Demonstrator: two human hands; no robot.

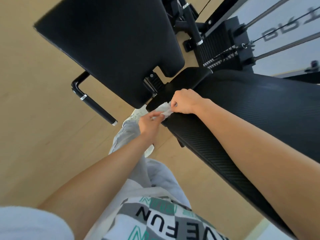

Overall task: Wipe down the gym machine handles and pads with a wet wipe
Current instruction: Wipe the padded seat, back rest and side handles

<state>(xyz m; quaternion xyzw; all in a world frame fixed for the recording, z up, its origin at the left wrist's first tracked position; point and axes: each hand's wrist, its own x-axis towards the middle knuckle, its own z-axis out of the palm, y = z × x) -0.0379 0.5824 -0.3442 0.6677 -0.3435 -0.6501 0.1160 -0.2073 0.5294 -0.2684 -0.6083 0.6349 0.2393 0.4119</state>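
Note:
A crumpled white wet wipe (164,110) lies against the front edge of the ribbed black back pad (259,108), close to the gap below the smooth black seat pad (107,44). My right hand (186,102) pinches the wipe from the right, fingers curled. From below, my left hand (149,124) pinches the same wipe with its fingertips. A black handle (97,105) with chrome rings sticks out at the left, apart from both hands.
The weight stack (223,44) with cables and guide rods stands at the upper right. A black frame bar (192,21) runs behind the seat pad. Light wooden floor (34,118) surrounds the machine. My grey trousers and pale shoe (140,113) are below the hands.

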